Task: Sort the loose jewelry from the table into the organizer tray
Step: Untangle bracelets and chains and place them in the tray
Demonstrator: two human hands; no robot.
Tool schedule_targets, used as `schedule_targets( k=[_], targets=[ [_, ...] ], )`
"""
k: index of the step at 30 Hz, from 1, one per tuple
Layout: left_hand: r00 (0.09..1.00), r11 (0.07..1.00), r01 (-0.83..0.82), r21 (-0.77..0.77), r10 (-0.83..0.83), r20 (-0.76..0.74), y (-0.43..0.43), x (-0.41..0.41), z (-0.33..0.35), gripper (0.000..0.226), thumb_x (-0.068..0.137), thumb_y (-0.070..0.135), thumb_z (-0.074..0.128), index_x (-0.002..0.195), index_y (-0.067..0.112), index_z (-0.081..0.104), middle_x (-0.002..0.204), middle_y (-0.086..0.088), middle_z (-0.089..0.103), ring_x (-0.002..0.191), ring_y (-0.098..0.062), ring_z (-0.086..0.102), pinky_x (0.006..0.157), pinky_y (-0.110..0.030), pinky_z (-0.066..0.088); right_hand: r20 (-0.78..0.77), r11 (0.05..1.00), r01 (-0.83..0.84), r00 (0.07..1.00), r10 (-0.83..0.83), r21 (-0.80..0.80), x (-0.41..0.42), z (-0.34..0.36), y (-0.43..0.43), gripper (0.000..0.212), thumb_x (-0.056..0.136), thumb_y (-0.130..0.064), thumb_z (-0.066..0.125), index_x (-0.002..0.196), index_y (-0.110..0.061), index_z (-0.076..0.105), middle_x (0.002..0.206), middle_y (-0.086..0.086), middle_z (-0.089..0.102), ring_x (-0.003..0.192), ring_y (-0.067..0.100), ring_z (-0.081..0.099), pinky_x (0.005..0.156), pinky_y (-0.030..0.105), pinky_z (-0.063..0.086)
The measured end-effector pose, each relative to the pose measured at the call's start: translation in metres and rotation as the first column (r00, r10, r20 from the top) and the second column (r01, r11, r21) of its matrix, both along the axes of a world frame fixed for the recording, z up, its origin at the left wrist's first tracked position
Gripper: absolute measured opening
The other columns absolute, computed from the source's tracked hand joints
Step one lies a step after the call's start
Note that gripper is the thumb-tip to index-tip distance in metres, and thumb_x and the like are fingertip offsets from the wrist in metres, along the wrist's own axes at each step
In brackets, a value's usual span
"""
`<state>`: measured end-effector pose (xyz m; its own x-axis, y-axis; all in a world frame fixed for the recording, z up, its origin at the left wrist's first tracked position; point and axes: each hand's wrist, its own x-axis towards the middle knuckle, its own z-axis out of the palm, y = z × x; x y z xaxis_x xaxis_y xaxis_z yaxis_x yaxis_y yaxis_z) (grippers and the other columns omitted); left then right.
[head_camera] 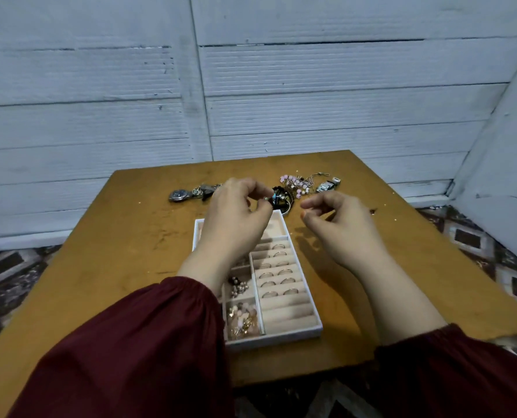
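Where the dark red sleeves (136,342) enter the view, the white organizer tray (293,337) lies on the brown counter (100,267) between the forearms. Its right side holds beige rolls with rings (276,280) seated in the slots; its left compartments hold earrings (242,319) (gold and pink pieces). The left hand (236,218) hovers over the tray's far left end, thumb meeting curled fingertips; whether it pinches anything cannot be told. The right hand (338,224) hovers just right of the tray, fingers loosely curled, thumb and forefinger slightly apart. Beyond the tray lies the loose jewelry: dark bangles (281,196), a pink beaded piece (293,182), a metal watch (180,195) at left and a metal band (329,186) at right. Dial markings are too small to read.
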<state>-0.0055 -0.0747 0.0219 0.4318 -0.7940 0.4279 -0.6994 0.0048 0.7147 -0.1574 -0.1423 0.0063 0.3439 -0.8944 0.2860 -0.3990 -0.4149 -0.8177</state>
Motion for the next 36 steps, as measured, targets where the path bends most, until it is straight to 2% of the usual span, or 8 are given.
schedule_targets(
  k=[5, 8, 11, 15, 19, 23, 32, 36],
  targets=[
    [1.0, 0.997, 0.02, 0.068, -0.022, 0.022, -0.035, 0.01, 0.006, 0.017, 0.081, 0.013, 0.057, 0.088, 0.025, 0.068, 0.093, 0.003, 0.067, 0.077, -0.016, 0.058, 0.072, -0.029, 0.049, -0.026, 0.999, 0.044, 0.999, -0.044, -0.012, 0.009, -0.001, -0.036, 0.013, 0.083, -0.013, 0.06, 0.086, -0.023, 0.067, 0.068, -0.01, 0.059, 0.051, 0.001, 0.047, 0.054, 0.022, 0.035],
    [0.996, 0.992, 0.036, 0.117, -0.045, 0.077, -0.057, 0.018, 0.009, 0.019, 0.082, 0.01, 0.056, 0.092, 0.021, 0.068, 0.089, 0.006, 0.065, 0.077, -0.012, 0.055, 0.069, -0.024, 0.04, -0.097, 0.996, 0.082, 0.992, -0.084, -0.023, 0.015, 0.0, -0.059, 0.015, 0.083, -0.012, 0.058, 0.086, -0.025, 0.066, 0.07, -0.01, 0.06, 0.059, 0.008, 0.053, 0.056, 0.023, 0.039],
    [0.99, 0.983, 0.039, 0.181, -0.063, 0.128, -0.08, 0.029, 0.009, 0.019, 0.08, 0.01, 0.057, 0.091, 0.022, 0.067, 0.086, 0.006, 0.064, 0.076, -0.013, 0.055, 0.069, -0.026, 0.041, -0.203, 0.993, 0.11, 0.972, -0.118, -0.048, 0.021, -0.002, -0.083, 0.016, 0.083, -0.015, 0.057, 0.088, -0.028, 0.065, 0.077, -0.009, 0.064, 0.08, 0.018, 0.06, 0.068, 0.03, 0.047],
    [0.982, 0.968, 0.02, 0.249, -0.066, 0.178, -0.108, 0.039, 0.005, 0.019, 0.079, 0.01, 0.058, 0.091, 0.022, 0.068, 0.087, 0.003, 0.066, 0.081, -0.016, 0.057, 0.076, -0.03, 0.047, -0.375, 0.988, 0.114, 0.916, -0.144, -0.099, 0.029, -0.006, -0.111, 0.017, 0.086, -0.019, 0.057, 0.096, -0.029, 0.066, 0.089, -0.007, 0.064, 0.092, 0.021, 0.06, 0.069, 0.028, 0.043],
    [0.969, 0.942, 0.025, 0.333, -0.104, 0.223, -0.133, 0.045, 0.0, 0.016, 0.08, 0.012, 0.06, 0.089, 0.023, 0.067, 0.084, 0.004, 0.064, 0.082, -0.016, 0.057, 0.074, -0.027, 0.045, -0.548, 0.983, 0.086, 0.821, -0.163, -0.164, 0.035, -0.013, -0.132, 0.02, 0.089, -0.022, 0.059, 0.104, -0.032, 0.068, 0.11, -0.001, 0.063, 0.102, 0.024, 0.059, 0.071, 0.027, 0.038],
    [0.974, 0.923, 0.029, 0.385, -0.112, 0.195, -0.151, 0.052, -0.008, 0.013, 0.08, 0.014, 0.062, 0.087, 0.024, 0.066, 0.085, 0.002, 0.065, 0.076, -0.019, 0.06, 0.073, -0.03, 0.051, -0.637, 0.982, 0.021, 0.759, -0.138, -0.188, 0.042, -0.015, -0.141, 0.02, 0.09, -0.03, 0.061, 0.106, -0.039, 0.068, 0.112, 0.001, 0.056, 0.109, 0.027, 0.055, 0.077, 0.031, 0.039],
    [0.975, 0.917, 0.005, 0.4, -0.094, 0.204, -0.162, 0.06, -0.017, 0.012, 0.08, 0.016, 0.063, 0.086, 0.026, 0.065, 0.087, 0.003, 0.064, 0.084, -0.019, 0.06, 0.074, -0.028, 0.048, -0.664, 0.975, -0.025, 0.736, -0.132, -0.221, 0.047, -0.016, -0.144, 0.021, 0.09, -0.037, 0.062, 0.108, -0.029, 0.069, 0.116, 0.007, 0.053, 0.113, 0.029, 0.049, 0.089, 0.035, 0.04],
    [0.973, 0.914, 0.006, 0.405, -0.099, 0.207, -0.162, 0.061, -0.021, 0.012, 0.08, 0.015, 0.063, 0.084, 0.026, 0.066, 0.087, 0.002, 0.063, 0.086, -0.019, 0.06, 0.073, -0.027, 0.045, -0.592, 0.972, 0.015, 0.791, -0.155, -0.235, 0.047, -0.021, -0.145, 0.022, 0.092, -0.039, 0.058, 0.108, -0.028, 0.067, 0.11, 0.003, 0.053, 0.11, 0.027, 0.05, 0.089, 0.035, 0.039]
  ],
)
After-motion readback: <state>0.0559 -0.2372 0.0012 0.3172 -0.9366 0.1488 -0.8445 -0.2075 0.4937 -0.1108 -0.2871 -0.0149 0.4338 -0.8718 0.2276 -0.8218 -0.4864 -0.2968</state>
